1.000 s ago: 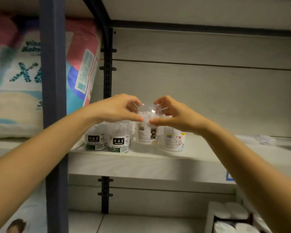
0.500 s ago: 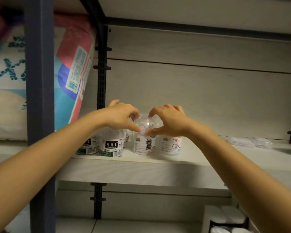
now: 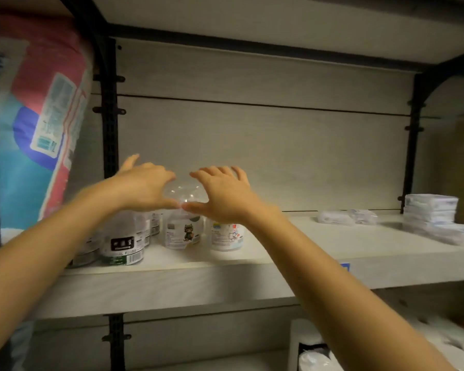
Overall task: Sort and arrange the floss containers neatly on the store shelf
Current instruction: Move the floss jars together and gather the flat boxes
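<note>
A floss container with a cat picture (image 3: 184, 234) stands on the pale shelf (image 3: 306, 253), its clear dome lid (image 3: 184, 192) between my hands. My left hand (image 3: 142, 188) and right hand (image 3: 225, 196) cup the dome from both sides with fingers spread; only the thumb tips meet at its front. To its right stands a container with a cartoon label (image 3: 227, 236). On its left are black-labelled dental floss containers (image 3: 122, 245), partly hidden by my left forearm.
A large diaper pack (image 3: 38, 116) fills the bay at the left, past a black upright (image 3: 110, 129). Small clear packets (image 3: 335, 218) and a stack of flat packs (image 3: 429, 212) lie at the shelf's right. White rolls (image 3: 314, 354) sit below.
The cat container came down onto the shelf between its neighbours. My fingers, pinched on its top before, have spread apart. The view has shifted right.
</note>
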Action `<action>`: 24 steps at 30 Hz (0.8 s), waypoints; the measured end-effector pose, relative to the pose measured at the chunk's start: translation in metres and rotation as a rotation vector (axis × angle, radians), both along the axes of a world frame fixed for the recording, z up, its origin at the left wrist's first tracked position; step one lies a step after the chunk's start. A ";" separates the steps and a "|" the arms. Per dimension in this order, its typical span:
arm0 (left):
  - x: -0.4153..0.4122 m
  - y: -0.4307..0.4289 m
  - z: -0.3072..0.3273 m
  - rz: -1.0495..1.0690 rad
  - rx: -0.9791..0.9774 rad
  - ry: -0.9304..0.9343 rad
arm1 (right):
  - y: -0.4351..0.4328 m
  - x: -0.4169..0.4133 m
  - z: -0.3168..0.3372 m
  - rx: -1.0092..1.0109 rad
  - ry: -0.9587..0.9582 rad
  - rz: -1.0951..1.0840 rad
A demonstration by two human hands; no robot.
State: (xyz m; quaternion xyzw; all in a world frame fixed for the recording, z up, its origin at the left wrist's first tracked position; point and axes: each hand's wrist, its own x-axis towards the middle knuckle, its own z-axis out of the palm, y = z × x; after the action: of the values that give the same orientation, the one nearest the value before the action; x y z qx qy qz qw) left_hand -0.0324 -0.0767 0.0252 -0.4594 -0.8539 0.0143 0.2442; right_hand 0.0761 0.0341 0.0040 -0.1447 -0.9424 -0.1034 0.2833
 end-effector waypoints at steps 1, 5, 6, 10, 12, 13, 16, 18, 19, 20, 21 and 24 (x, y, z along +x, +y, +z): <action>0.008 0.000 -0.003 -0.031 0.111 0.053 | 0.002 0.011 -0.003 -0.016 0.084 0.042; 0.051 0.014 -0.021 -0.407 0.663 0.154 | 0.024 0.068 -0.023 -0.141 0.299 0.193; 0.061 0.020 -0.027 -0.481 0.718 0.161 | 0.033 0.082 -0.028 -0.178 0.323 0.209; 0.107 0.055 -0.046 -0.626 0.737 0.030 | 0.081 0.139 -0.042 -0.335 0.323 0.214; 0.126 0.078 -0.056 -0.639 0.739 -0.031 | 0.110 0.164 -0.045 -0.362 0.274 0.191; 0.136 0.091 -0.059 -0.632 0.733 -0.055 | 0.127 0.175 -0.045 -0.368 0.243 0.175; 0.157 0.134 -0.063 -0.595 0.678 -0.168 | 0.178 0.197 -0.034 -0.415 0.144 0.123; 0.165 0.163 -0.061 -0.560 0.628 -0.238 | 0.214 0.200 -0.022 -0.429 0.065 0.060; 0.167 0.175 -0.061 -0.535 0.594 -0.264 | 0.230 0.197 -0.015 -0.409 0.017 0.021; 0.167 0.185 -0.061 -0.511 0.561 -0.279 | 0.247 0.191 -0.010 -0.381 -0.042 -0.020; 0.167 0.192 -0.063 -0.487 0.529 -0.289 | 0.260 0.184 -0.006 -0.352 -0.111 -0.060; 0.165 0.203 -0.067 -0.427 0.447 -0.350 | 0.290 0.160 -0.007 -0.298 -0.306 -0.187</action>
State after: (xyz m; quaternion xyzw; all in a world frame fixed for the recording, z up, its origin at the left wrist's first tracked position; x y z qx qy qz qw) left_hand 0.1324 0.1265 -0.0414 -0.5584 -0.7494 -0.3033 0.1862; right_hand 0.2359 0.3243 -0.0031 -0.2543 -0.9617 -0.0097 0.1017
